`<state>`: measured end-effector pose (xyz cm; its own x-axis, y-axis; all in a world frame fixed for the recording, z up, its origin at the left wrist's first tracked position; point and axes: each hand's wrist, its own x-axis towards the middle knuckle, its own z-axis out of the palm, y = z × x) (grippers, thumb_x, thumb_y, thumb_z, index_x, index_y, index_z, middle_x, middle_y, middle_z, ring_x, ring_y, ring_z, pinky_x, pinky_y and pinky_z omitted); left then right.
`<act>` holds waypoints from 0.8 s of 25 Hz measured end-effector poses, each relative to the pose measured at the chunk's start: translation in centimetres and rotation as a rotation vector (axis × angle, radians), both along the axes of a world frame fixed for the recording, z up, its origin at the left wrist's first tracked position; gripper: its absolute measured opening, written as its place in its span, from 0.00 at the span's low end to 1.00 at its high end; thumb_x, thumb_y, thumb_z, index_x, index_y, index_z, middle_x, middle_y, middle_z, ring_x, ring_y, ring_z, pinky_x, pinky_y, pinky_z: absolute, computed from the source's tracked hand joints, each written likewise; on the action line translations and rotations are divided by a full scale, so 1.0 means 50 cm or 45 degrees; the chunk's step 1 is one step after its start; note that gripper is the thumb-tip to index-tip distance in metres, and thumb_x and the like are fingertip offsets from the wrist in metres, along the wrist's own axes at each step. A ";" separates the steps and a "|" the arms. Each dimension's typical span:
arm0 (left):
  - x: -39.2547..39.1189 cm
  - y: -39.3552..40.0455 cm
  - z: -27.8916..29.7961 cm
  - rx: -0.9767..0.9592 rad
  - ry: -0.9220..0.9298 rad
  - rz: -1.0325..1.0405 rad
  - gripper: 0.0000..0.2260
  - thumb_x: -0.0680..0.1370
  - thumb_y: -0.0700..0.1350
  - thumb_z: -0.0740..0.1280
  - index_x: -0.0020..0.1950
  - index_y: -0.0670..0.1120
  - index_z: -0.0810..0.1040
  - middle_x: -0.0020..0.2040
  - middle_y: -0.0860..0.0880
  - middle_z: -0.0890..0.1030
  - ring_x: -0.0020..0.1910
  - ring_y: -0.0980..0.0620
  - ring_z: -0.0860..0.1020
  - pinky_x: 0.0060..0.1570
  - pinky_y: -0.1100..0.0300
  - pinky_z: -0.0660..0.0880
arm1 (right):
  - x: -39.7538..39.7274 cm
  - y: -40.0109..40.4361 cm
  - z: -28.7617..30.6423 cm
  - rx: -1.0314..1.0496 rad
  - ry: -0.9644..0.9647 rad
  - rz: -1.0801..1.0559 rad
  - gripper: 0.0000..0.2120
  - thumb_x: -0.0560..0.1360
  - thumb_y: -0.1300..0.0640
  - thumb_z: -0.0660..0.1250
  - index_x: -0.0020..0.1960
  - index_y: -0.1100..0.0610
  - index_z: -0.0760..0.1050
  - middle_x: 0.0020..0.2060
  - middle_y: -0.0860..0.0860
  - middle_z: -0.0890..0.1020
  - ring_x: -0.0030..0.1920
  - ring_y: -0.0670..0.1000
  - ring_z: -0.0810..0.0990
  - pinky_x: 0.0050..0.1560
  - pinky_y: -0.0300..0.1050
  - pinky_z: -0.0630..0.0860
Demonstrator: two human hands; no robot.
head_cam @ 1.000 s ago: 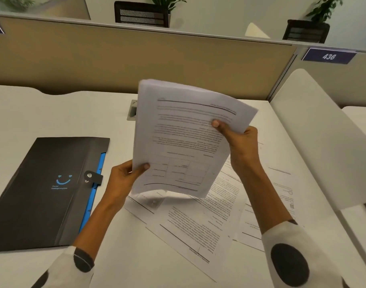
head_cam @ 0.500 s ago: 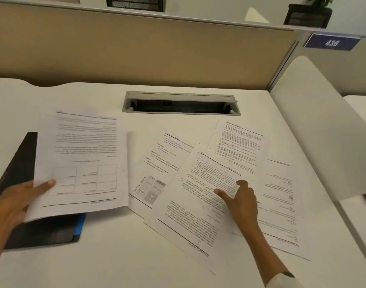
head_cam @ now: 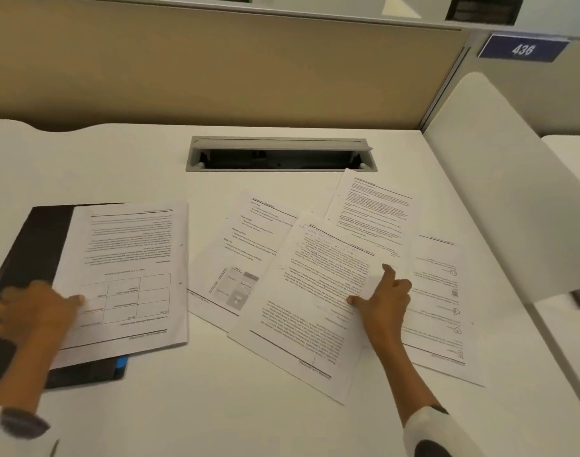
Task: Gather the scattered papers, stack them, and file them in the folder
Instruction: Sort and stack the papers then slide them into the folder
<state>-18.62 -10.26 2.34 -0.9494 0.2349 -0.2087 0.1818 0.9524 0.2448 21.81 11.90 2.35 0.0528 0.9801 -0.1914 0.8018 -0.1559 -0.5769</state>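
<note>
Looking down on a white desk (head_cam: 216, 407), the head camera took in a tan partition (head_cam: 216, 70) along the far edge and a grey cable slot (head_cam: 280, 155) with its lid up set into the desktop just in front of it. A blue plate reading 436 (head_cam: 522, 49) hung at far right, above a curved white side panel (head_cam: 499, 179) that closed off the right edge of the desk.

Black folder (head_cam: 28, 245) lay flat at the near left, closed as far as I could tell, a blue edge showing at its near corner. Gathered stack of papers (head_cam: 127, 275) sat on top of it, overhanging its right side — text upside down, table printed in the near half. Left hand (head_cam: 35, 311) was motion-blurred; fingers (head_cam: 5, 308) spread over the folder, thumb on the stack's near-left edge. Whether it gripped or just pressed, cannot tell.

Four loose sheets were still fanned across the centre and right of the desk, overlapping each other. Top one (head_cam: 315, 301) lay tilted over the left sheet with the diagram (head_cam: 239, 258), the far sheet (head_cam: 377, 212) by the slot and the right sheet (head_cam: 447, 308). Right hand (head_cam: 386, 300) rested on the top sheet's right edge — index and thumb out flat against the paper, other fingers loosely curled, nothing lifted or pinched. Spotted white sleeves showed at both wrists.
</note>
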 end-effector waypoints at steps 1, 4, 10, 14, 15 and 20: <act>0.037 0.024 0.018 0.024 0.184 -0.048 0.20 0.71 0.47 0.69 0.54 0.35 0.72 0.54 0.28 0.72 0.52 0.26 0.70 0.51 0.32 0.69 | 0.005 0.002 0.000 -0.008 0.043 -0.033 0.44 0.65 0.62 0.77 0.73 0.57 0.55 0.64 0.62 0.65 0.63 0.63 0.67 0.57 0.54 0.71; 0.202 0.120 0.053 0.428 0.123 -0.391 0.18 0.72 0.45 0.71 0.59 0.38 0.75 0.56 0.32 0.73 0.55 0.32 0.72 0.54 0.39 0.69 | 0.010 0.009 -0.003 -0.049 0.125 -0.106 0.44 0.64 0.63 0.78 0.73 0.58 0.56 0.64 0.63 0.68 0.63 0.63 0.70 0.62 0.56 0.69; 0.437 0.275 -0.007 0.413 -0.495 -0.811 0.30 0.73 0.53 0.69 0.70 0.42 0.64 0.67 0.41 0.69 0.64 0.43 0.70 0.62 0.49 0.69 | 0.014 0.009 -0.007 -0.050 0.405 -0.244 0.23 0.69 0.63 0.73 0.62 0.58 0.72 0.52 0.59 0.82 0.50 0.59 0.81 0.51 0.51 0.78; 0.424 0.291 -0.004 0.446 -0.590 -0.752 0.32 0.73 0.51 0.69 0.72 0.44 0.61 0.68 0.41 0.69 0.65 0.43 0.70 0.62 0.49 0.68 | 0.028 0.024 0.002 -0.027 0.755 -0.273 0.06 0.70 0.60 0.73 0.47 0.57 0.80 0.44 0.54 0.84 0.45 0.57 0.83 0.50 0.55 0.81; 0.416 0.286 0.000 0.524 -0.649 -0.715 0.30 0.73 0.51 0.69 0.71 0.45 0.62 0.67 0.43 0.71 0.63 0.44 0.71 0.61 0.50 0.69 | 0.030 0.028 0.004 -0.052 0.831 -0.272 0.07 0.70 0.60 0.73 0.48 0.57 0.80 0.45 0.54 0.85 0.46 0.57 0.84 0.50 0.57 0.81; 0.360 0.244 0.012 0.930 -1.083 -0.514 0.14 0.76 0.44 0.66 0.61 0.48 0.75 0.59 0.48 0.79 0.57 0.48 0.78 0.62 0.49 0.72 | 0.007 0.040 0.020 -0.173 1.056 -0.179 0.07 0.70 0.61 0.72 0.48 0.60 0.80 0.46 0.57 0.85 0.47 0.59 0.84 0.50 0.57 0.81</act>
